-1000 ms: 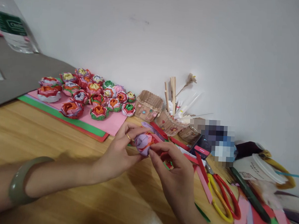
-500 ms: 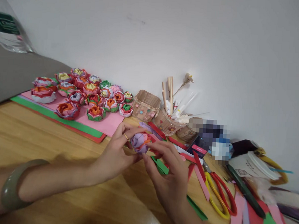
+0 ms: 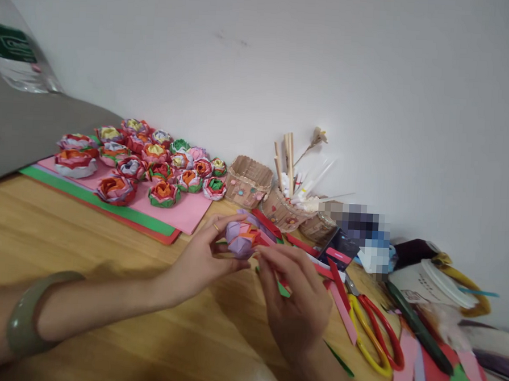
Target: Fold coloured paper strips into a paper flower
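Observation:
Between thumb and fingers, my left hand (image 3: 211,248) grips a small folded paper flower (image 3: 240,239) with purple outer petals and orange and pink inside. It is held above the wooden table, tilted to the right. My right hand (image 3: 298,292) is at the flower's lower right, thumb and index finger pinched together at its edge; what lies in that pinch, if anything, is too small to make out. Beyond the hands, several finished paper flowers (image 3: 156,151) in mixed colours stand on pink paper (image 3: 185,209).
Paper strips (image 3: 342,311) lie right of my hands, beside scissors (image 3: 375,333) with red and yellow handles. A phone (image 3: 339,249) leans against small decorated baskets (image 3: 248,181) by the wall. A dark green pen-like tool (image 3: 420,327) and a white tub (image 3: 435,285) are farther right.
My right hand has gone from loosely spread fingers to a pinch at the flower's edge, moving slightly right and down. The flower has turned a little in my left hand.

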Motion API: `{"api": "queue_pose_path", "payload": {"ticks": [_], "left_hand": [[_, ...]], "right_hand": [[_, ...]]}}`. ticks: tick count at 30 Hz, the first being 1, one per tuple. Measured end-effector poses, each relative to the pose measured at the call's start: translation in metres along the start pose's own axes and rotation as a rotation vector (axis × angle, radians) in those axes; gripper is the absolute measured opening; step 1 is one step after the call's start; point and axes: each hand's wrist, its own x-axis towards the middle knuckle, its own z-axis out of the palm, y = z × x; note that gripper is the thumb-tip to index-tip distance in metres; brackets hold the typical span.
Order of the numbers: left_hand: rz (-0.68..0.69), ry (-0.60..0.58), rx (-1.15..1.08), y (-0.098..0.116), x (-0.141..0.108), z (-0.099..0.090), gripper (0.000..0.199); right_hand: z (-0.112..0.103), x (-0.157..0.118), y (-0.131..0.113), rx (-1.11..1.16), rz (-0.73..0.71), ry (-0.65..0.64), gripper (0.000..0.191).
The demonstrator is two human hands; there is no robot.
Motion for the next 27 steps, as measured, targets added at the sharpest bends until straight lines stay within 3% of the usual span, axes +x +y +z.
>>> {"api": "queue_pose_path", "payload": {"ticks": [5, 17, 23, 27], "left_hand": [[-0.073, -0.108, -0.260, -0.001, 0.004, -0.002, 0.069], [-0.046, -0.119, -0.296, -0.002, 0.005, -0.004, 0.068], [-0.114, -0.178, -0.280, 0.005, 0.002, -0.004, 0.068], [-0.128, -0.171, -0.257, 0.004, 0.002, -0.004, 0.071]], "right_hand": [[-0.003, 0.009, 0.007, 0.098, 0.193, -0.044, 0.017], [-0.003, 0.011, 0.007, 0.210, 0.241, -0.136, 0.013], [-0.006, 0.016, 0.009, 0.383, 0.518, -0.236, 0.006], [-0.007, 0.018, 0.010, 0.464, 0.627, -0.273, 0.005]]}}
